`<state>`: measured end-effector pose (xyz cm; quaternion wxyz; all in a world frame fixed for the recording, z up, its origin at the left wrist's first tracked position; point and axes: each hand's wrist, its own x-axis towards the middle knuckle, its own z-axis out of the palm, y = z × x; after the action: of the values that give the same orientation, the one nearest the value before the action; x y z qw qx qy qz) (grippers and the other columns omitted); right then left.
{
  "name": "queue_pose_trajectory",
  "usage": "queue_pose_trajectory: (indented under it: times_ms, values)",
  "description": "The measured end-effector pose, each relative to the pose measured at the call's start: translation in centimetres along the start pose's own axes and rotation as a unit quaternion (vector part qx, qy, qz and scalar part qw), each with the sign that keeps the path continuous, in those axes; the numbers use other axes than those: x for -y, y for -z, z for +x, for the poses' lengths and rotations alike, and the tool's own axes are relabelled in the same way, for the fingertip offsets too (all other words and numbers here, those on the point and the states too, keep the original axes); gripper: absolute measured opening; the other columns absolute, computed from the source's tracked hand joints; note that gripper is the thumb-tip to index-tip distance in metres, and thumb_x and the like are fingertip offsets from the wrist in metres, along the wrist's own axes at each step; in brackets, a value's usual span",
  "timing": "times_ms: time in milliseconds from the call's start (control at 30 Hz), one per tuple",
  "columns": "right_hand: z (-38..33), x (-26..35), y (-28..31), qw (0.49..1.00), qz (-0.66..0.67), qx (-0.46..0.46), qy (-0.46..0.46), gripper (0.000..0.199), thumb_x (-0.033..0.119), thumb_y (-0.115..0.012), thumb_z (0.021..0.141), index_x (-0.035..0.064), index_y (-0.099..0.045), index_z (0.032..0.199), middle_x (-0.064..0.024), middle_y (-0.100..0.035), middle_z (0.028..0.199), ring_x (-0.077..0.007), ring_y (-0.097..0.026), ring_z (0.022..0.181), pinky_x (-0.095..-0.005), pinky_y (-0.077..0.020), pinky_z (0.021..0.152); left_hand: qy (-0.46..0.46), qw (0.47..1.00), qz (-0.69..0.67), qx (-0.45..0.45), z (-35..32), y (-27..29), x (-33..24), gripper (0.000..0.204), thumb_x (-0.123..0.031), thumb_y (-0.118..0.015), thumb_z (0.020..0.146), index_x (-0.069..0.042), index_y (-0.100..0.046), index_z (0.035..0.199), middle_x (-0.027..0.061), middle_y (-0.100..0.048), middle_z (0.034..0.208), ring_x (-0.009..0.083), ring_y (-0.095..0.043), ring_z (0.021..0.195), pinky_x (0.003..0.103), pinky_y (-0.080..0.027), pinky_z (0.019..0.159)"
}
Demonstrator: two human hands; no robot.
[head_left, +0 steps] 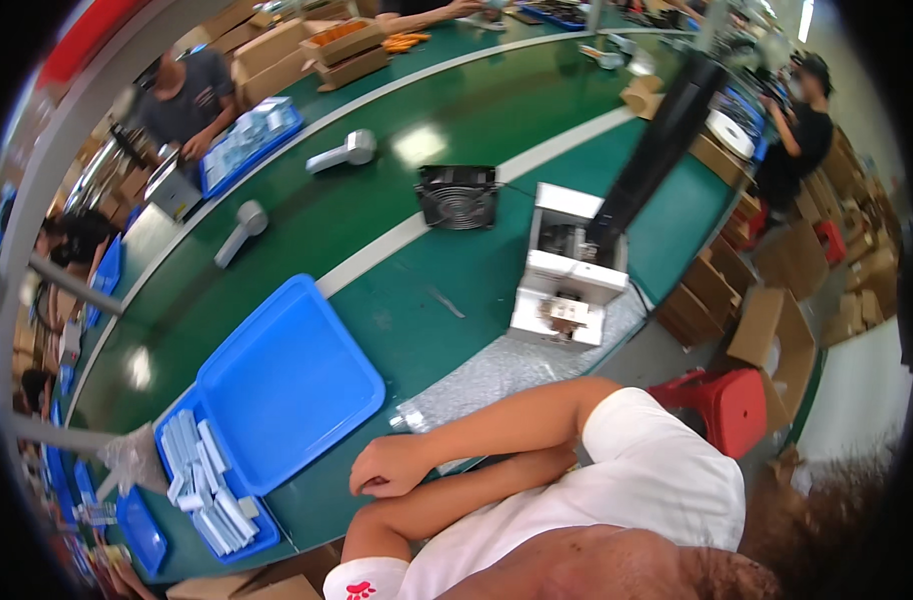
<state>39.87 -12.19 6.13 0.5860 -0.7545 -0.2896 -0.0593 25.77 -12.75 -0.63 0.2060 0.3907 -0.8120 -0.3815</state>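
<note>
from my feed, the right hand [392, 467] lies on the left forearm [457, 500], arms folded at the table's near edge. its fingers are loosely curled and pinch nothing. the left hand is tucked under the right arm, so i cannot tell how it is set.

the nearest stock is the blue tray of small grey-white bars [212, 480], at about 9 o'clock from the right hand and near it, not touching. the bars mostly run with their long axis from 11 to 5 o'clock. an empty blue tray [282, 375] overlaps that one's far end, at 10 to 11 o'clock. the right hand is the nearer one (the left is buried on the far side of the fold).

a padded silver sheet [517, 368] lies at 1 o'clock from the hand, with an open white machine [569, 280] beyond it. a black fan [459, 196] sits at 12 o'clock.

the surface is a green belt table [377, 230] with a pale stripe. two grey handheld units [342, 152] lie farther up. a red stool [725, 405] stands at 3 o'clock. cardboard boxes [777, 335] crowd the floor, and other people work at the far edges.
</note>
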Motion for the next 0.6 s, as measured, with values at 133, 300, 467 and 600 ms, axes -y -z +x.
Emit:
queue_pose_trajectory:
  times_ms: [133, 300, 467, 600]
  values:
    - [0.7, 0.8, 0.7, 0.999, 0.007, 0.017, -0.029, 0.014, 0.009, -0.064, 0.085, 0.0054, -0.071, 0.096, -0.0111, -0.069, 0.082, -0.0300, -0.065, 0.072, -0.0424, -0.0519, 0.066, 0.018, 0.999, -0.024, -0.013, -0.6, 0.0, 0.6, 0.026, -0.009, -0.061, 0.089, -0.012, -0.071, 0.112, 0.0125, -0.070, 0.116, 0.0306, -0.067, 0.108, 0.041, -0.053, 0.089]
    - [0.3, 0.4, 1.0, 0.998, 0.009, 0.019, -0.060, 0.014, 0.007, -0.065, 0.087, 0.0063, -0.071, 0.099, -0.0098, -0.066, 0.079, -0.0275, -0.064, 0.067, -0.0395, -0.0514, 0.060, 0.033, 0.998, -0.043, -0.025, -0.1, 0.1, 1.4, 0.025, -0.010, -0.061, 0.089, -0.011, -0.071, 0.112, 0.0128, -0.070, 0.116, 0.0304, -0.067, 0.108, 0.041, -0.053, 0.089]
    - [0.9, 0.7, 1.0, 0.997, -0.004, 0.054, -0.059, 0.013, 0.006, -0.065, 0.088, 0.0062, -0.071, 0.099, -0.0091, -0.065, 0.079, -0.0257, -0.064, 0.065, -0.0387, -0.0511, 0.059, 0.055, 0.995, -0.058, -0.053, 0.0, -0.4, 1.4, 0.025, -0.011, -0.062, 0.089, -0.011, -0.071, 0.112, 0.0130, -0.070, 0.117, 0.0302, -0.067, 0.108, 0.041, -0.053, 0.089]
    - [0.9, 1.1, 1.5, 0.997, -0.004, 0.038, -0.061, 0.014, 0.006, -0.065, 0.087, 0.0060, -0.071, 0.100, -0.0090, -0.064, 0.080, -0.0259, -0.063, 0.065, -0.0388, -0.0515, 0.059, 0.057, 0.994, -0.065, -0.063, 0.4, -0.4, 1.7, 0.025, -0.011, -0.062, 0.089, -0.011, -0.071, 0.112, 0.0132, -0.070, 0.117, 0.0300, -0.067, 0.108, 0.041, -0.053, 0.089]
